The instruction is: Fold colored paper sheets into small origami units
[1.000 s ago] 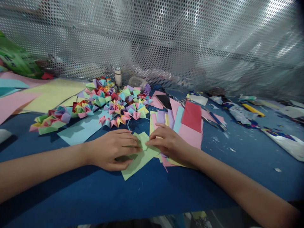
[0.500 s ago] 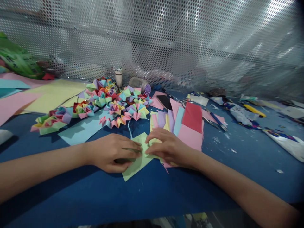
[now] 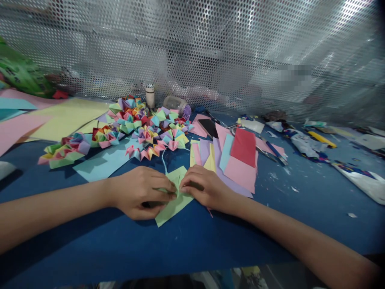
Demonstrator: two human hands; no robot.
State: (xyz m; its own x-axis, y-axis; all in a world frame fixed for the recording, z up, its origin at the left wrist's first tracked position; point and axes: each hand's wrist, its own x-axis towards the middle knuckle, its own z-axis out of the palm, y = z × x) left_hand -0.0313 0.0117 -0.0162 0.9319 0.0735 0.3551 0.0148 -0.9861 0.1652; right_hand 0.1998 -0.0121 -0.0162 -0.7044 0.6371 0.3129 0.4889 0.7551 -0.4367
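Far L of the lt-green sheet (image 3: 177, 204), big flat sheets lie on the blue table (image 3: 180, 249), incl. a yellow one (image 3: 78, 116) that looks uncut & unfolded. B/w those & the lt-green sheet, beyond it, sit many multicolour folded paper pcs (image 3: 147, 134), pleated into rings & clusters; that batch looks done, exact no. unclear. A flat blue sheet (image 3: 111, 162) lies just L of the lt-green sheet, partly under the pcs.

L hand (image 3: 142, 192) is on the L part of the lt-green sheet, fingers half curled, thumb apart from them; can't tell if it grips or just presses. The lt-green sheet itself lies on the table, b/w & under both hands, w/ a crease or fold edge showing in the mid. Folding here looks early: mostly flat, no pleats visible yet. R hand (image 3: 207, 186) is on its R part, thumb & fingertips close together; whether paper is pinched b/w them, can't tell.

Just R of the lt-green sheet, a fanned stack of coloured slips (image 3: 240, 174) lies flat, prob. unworked. Further R & beyond, a blue-handled tool (image 3: 276, 152) lies apart, untouched.
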